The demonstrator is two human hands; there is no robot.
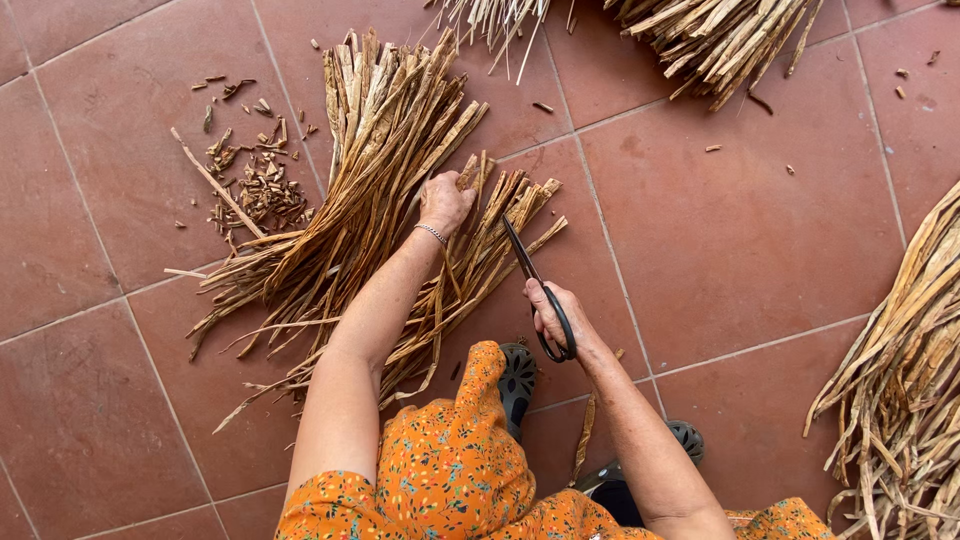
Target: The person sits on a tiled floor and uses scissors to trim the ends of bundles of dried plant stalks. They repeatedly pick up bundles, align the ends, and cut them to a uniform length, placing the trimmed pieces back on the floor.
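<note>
Left hand fingers clenched on the strips near their cut ends, on the floor. Right hand fingers grasp the scissors. The strips look light, dry and brittle; best held bunched near the ends.

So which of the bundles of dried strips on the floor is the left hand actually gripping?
The small bundle nearest the scissors: the left hand grips its top end. The big bundle lies beside it, untouched, and the heaps at the top and right edge are far off.
</note>
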